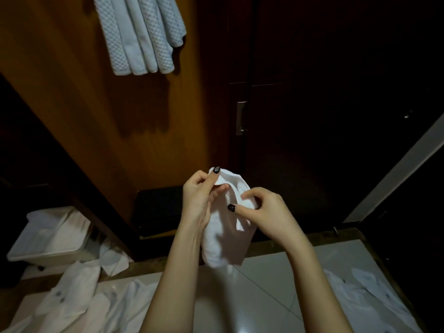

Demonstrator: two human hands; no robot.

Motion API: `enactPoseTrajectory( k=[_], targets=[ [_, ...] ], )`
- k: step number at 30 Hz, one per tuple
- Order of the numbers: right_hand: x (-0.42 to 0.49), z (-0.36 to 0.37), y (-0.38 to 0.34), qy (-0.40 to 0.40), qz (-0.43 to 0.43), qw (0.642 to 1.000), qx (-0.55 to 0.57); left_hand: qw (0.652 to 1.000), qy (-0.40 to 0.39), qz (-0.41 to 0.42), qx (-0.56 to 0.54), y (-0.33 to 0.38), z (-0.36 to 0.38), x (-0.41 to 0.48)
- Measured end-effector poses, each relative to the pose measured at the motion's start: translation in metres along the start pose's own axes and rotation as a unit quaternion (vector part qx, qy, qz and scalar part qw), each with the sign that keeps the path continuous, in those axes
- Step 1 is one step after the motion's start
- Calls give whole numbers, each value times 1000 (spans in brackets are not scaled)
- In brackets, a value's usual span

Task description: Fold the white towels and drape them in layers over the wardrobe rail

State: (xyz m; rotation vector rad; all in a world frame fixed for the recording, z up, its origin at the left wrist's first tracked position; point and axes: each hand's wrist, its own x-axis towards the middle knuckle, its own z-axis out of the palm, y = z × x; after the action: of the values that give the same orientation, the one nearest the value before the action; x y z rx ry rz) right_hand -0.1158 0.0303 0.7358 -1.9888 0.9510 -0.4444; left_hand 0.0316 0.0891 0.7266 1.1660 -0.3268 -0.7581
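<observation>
She stands at the open wardrobe (96, 116) with a small white towel (225, 239) held up in front of her, above the near edge of a glossy tiled surface (264, 296). Her left hand (201, 195) pinches the towel's top corner between the thumb and curled fingers. Her right hand (264, 212) pinches a fold a little lower on the other side, so the cloth hangs bunched between the two wrists. Higher up inside the wardrobe, several hung towels (141, 37) with a waffle weave drape side by side in overlapping layers against the wooden back panel; whatever they hang from is cut off at the top of the view. At the bottom of that compartment sits a black box (158, 207), too dark to see into. Off to the left, low down, is a pale open bin (48, 254) with something white and crumpled inside, though I cannot tell whether that is a liner or cloth. More loose white cloths (72, 296) lie spread over the tiled surface on both sides of her arms. A metal handle (241, 117) shows on the dark door to the right.
</observation>
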Motion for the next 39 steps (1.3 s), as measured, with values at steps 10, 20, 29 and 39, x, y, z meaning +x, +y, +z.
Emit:
enactPoseTrajectory(
  k=[10, 20, 29, 39],
  targets=[
    [63, 57, -36, 71, -47, 996, -30, 986, 25, 76, 145, 58, -71, 47],
    [90, 94, -80, 81, -58, 988, 115, 967, -171, 84, 168, 104, -163, 88],
    [86, 121, -94, 130, -28, 973, 187, 937, -132, 159, 282, 106, -192, 97],
    [85, 127, -98, 155, -40, 971, 177, 940, -122, 145, 285, 105, -197, 98]
  ],
)
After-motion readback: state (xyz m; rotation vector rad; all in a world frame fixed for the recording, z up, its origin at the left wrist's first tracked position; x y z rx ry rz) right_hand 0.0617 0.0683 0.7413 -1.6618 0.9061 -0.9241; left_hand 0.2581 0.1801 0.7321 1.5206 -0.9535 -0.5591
